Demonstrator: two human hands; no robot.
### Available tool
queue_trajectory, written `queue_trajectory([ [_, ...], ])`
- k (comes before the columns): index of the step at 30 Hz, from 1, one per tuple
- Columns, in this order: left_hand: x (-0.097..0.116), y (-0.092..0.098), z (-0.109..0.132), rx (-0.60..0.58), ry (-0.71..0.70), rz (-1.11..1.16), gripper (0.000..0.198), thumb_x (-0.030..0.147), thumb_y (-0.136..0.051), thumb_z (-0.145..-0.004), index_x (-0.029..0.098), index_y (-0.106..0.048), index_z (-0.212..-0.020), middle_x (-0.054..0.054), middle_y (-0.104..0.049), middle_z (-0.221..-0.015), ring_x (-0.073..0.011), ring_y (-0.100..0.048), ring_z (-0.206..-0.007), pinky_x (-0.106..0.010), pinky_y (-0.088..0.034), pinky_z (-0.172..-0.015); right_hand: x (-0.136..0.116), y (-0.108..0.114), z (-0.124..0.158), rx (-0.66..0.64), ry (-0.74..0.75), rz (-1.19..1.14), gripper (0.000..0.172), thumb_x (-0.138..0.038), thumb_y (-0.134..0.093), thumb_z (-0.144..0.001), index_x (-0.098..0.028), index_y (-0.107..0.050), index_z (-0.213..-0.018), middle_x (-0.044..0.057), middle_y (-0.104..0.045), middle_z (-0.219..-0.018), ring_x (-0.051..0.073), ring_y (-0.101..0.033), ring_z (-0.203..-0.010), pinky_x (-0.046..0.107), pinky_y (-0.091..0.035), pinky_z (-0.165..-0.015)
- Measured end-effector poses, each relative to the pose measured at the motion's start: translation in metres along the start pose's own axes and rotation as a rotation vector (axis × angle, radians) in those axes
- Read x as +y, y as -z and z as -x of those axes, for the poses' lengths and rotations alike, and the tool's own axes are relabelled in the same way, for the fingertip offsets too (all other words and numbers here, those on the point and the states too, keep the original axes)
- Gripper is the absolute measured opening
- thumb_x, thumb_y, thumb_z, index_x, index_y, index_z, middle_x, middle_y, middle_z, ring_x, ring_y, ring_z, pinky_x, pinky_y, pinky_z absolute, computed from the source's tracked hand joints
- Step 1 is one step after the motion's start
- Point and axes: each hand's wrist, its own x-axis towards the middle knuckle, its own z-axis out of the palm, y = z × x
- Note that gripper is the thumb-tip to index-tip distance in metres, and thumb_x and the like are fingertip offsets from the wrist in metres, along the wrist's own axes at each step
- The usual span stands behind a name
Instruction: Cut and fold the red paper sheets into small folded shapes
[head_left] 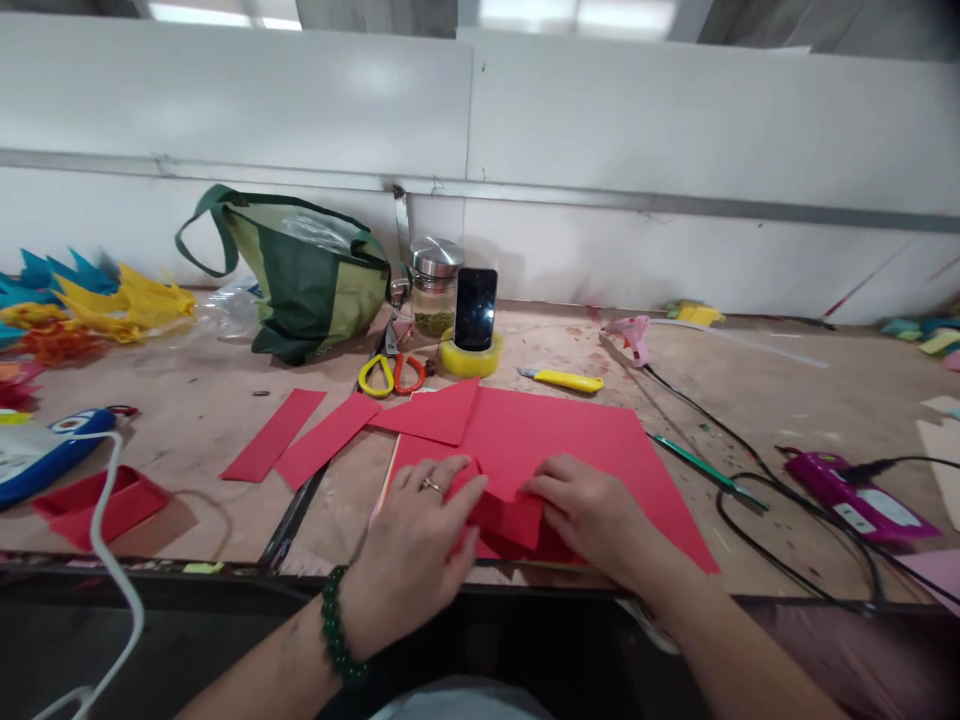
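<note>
My left hand (424, 535) and my right hand (581, 505) are closed on opposite ends of a small folded piece of red paper (510, 518). The piece is held above a large red sheet (570, 425) at the table's front edge. Fingers partly cover its folds. A red triangular offcut (442, 412) overlaps the sheet's upper left corner. Two red strips, one a red strip (274, 437) and the other a longer red strip (328, 440), lie to the left. Further left sits a folded red paper band (101, 505), shaped like an open box.
Behind the sheet are scissors (391, 365), a yellow cutter (566, 380), a phone (475, 308) on a tape roll (472, 357), a glass jar (433, 295) and a green bag (307, 285). A pink glue gun (634, 337), its black cable and a purple power strip (855, 500) lie right.
</note>
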Motion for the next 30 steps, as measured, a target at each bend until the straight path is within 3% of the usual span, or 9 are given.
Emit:
queue_trajectory([
  [3,0.015,-0.006,0.000,0.070,-0.089,0.025,0.056,0.020,-0.059,-0.081,0.021,-0.045,-0.135,-0.013,-0.059,-0.124,-0.0299,-0.058,-0.102,-0.047,-0.050,-0.085,-0.021,0.001,0.009,0.093,0.049,0.192,0.016,-0.005,-0.054,-0.075,-0.017,-0.063,-0.078,0.007,-0.061,-0.078,0.022,-0.052,-0.075,0.031,-0.042,-0.062],
  [8,0.014,-0.007,-0.009,0.119,-0.157,0.211,0.022,0.006,-0.045,-0.085,0.017,-0.062,-0.095,-0.007,-0.068,-0.095,-0.0191,-0.063,-0.082,-0.030,-0.052,-0.069,-0.036,0.007,0.013,0.237,0.115,0.045,0.016,-0.005,-0.055,-0.075,-0.018,-0.059,-0.083,0.007,-0.065,-0.087,0.023,-0.052,-0.082,0.035,-0.045,-0.072],
  [10,0.005,-0.004,-0.013,0.185,-0.253,0.250,0.020,0.008,-0.046,-0.087,0.018,-0.062,-0.090,-0.007,-0.068,-0.104,-0.0178,-0.063,-0.090,-0.030,-0.051,-0.079,-0.028,0.008,0.013,0.252,0.151,-0.023,0.023,-0.002,-0.052,-0.078,-0.017,-0.060,-0.094,0.007,-0.067,-0.096,0.022,-0.053,-0.090,0.036,-0.045,-0.079],
  [13,-0.008,0.000,-0.012,0.264,-0.332,0.124,0.021,0.009,-0.048,-0.089,0.021,-0.064,-0.093,-0.006,-0.061,-0.127,-0.0234,-0.053,-0.117,-0.046,-0.034,-0.106,-0.014,0.005,0.014,0.261,0.210,0.049,0.025,-0.003,-0.048,-0.085,-0.019,-0.062,-0.098,0.006,-0.068,-0.095,0.022,-0.054,-0.091,0.036,-0.045,-0.081],
  [15,-0.011,0.001,-0.008,0.245,-0.256,0.000,0.027,0.007,-0.049,-0.088,0.023,-0.064,-0.103,-0.008,-0.054,-0.137,-0.0289,-0.043,-0.128,-0.057,-0.021,-0.109,-0.013,0.001,0.015,0.286,0.215,0.164,0.022,-0.006,-0.047,-0.090,-0.018,-0.064,-0.095,0.008,-0.068,-0.097,0.023,-0.054,-0.091,0.037,-0.045,-0.081],
  [16,-0.011,0.000,-0.005,0.222,-0.201,-0.044,0.031,0.007,-0.049,-0.088,0.023,-0.063,-0.110,-0.009,-0.052,-0.138,-0.0308,-0.041,-0.129,-0.059,-0.022,-0.108,-0.015,-0.001,0.015,0.276,0.202,0.216,0.021,-0.007,-0.047,-0.090,-0.017,-0.064,-0.094,0.009,-0.068,-0.096,0.023,-0.054,-0.089,0.038,-0.045,-0.079],
  [20,-0.002,-0.006,0.006,0.090,-0.039,-0.012,0.036,0.019,-0.055,-0.086,0.023,-0.059,-0.121,-0.011,-0.060,-0.121,-0.0297,-0.052,-0.107,-0.051,-0.040,-0.092,-0.024,-0.006,0.011,0.077,0.143,0.231,0.010,-0.013,-0.055,-0.087,-0.017,-0.064,-0.084,0.008,-0.065,-0.083,0.023,-0.053,-0.077,0.036,-0.044,-0.066],
  [25,0.007,-0.013,0.010,-0.023,0.063,0.087,0.015,0.031,-0.058,-0.088,0.024,-0.068,-0.096,-0.007,-0.063,-0.099,-0.0252,-0.053,-0.088,-0.044,-0.043,-0.079,-0.015,0.000,0.006,-0.024,0.119,-0.081,0.018,-0.013,-0.049,-0.091,-0.018,-0.067,-0.090,0.007,-0.065,-0.089,0.021,-0.054,-0.083,0.033,-0.046,-0.070],
  [30,0.008,-0.013,0.004,0.077,0.169,0.119,0.019,0.023,-0.053,-0.089,0.021,-0.068,-0.077,-0.008,-0.063,-0.107,-0.0269,-0.052,-0.096,-0.048,-0.042,-0.084,-0.002,-0.001,0.005,-0.060,-0.064,-0.468,0.016,-0.019,-0.057,-0.091,-0.024,-0.067,-0.103,0.003,-0.067,-0.096,0.017,-0.060,-0.091,0.030,-0.049,-0.080],
])
